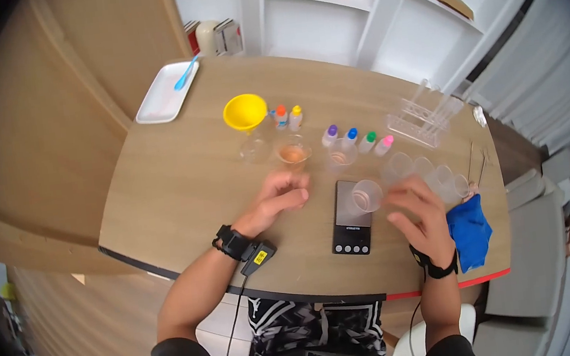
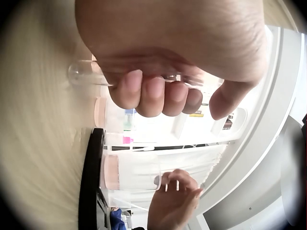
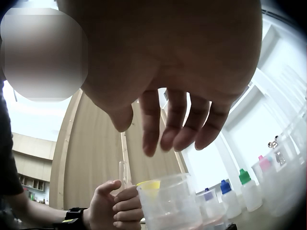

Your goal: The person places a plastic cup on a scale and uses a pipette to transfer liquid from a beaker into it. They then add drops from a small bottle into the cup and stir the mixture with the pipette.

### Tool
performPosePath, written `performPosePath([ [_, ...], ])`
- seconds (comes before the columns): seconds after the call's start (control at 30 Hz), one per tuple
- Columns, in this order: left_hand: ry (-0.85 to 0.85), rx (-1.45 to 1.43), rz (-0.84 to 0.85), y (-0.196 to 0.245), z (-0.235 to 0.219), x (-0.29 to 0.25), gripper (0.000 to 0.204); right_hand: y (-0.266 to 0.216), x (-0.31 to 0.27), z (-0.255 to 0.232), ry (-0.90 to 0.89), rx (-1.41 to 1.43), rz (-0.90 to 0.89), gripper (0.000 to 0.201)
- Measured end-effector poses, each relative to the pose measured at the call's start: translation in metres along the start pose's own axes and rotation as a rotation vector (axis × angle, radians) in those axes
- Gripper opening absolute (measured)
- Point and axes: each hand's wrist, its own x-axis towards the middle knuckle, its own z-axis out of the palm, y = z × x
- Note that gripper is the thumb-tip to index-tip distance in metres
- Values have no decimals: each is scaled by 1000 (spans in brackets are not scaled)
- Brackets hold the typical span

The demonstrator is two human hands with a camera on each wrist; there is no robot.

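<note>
My left hand (image 1: 280, 196) has its fingers curled round a slim clear test tube (image 2: 81, 73), whose rounded end sticks out below the fist. In the right wrist view the tube's upper part rises above that hand. A clear plastic cup (image 1: 367, 197) with a little pinkish liquid stands on the black digital scale (image 1: 352, 233). Just to the cup's right, my right hand (image 1: 419, 215) hovers with relaxed, spread fingers and nothing in them. Another cup (image 1: 293, 152) with orange-pink liquid sits beyond the left hand, and a third cup (image 1: 341, 154) is to its right.
A yellow funnel (image 1: 245, 113) sits on a clear vessel (image 1: 253, 148). Several colour-capped dropper bottles (image 1: 331, 135) stand mid-table. At right are a test tube rack (image 1: 413, 132), clear cups (image 1: 444, 181) and a blue cloth (image 1: 470, 233). A white tray (image 1: 162, 97) bears a blue spoon (image 1: 184, 79).
</note>
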Motion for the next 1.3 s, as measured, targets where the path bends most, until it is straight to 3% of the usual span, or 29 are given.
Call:
performPosePath([
  [0.13, -6, 25, -1, 2, 0, 1, 34, -21, 2, 14, -262, -170, -257, 17],
  [0.23, -4, 47, 4, 6, 1, 1, 33, -22, -9, 38, -403, -256, -279, 18],
  [0.53, 5, 48, -17, 13, 6, 1, 30, -21, -12, 44, -475, -330, -279, 22],
  [0.73, 0, 2, -10, 4, 0, 0, 27, -6, -3, 32, -410, -66, -232, 17],
  [0.9, 45, 10, -30, 7, 4, 1, 30, 30, -22, 12, -417, 142, -62, 13],
  [1.3, 22, -15, 28, 8, 5, 5, 36, 16, -29, 27, -471, -50, -152, 32],
])
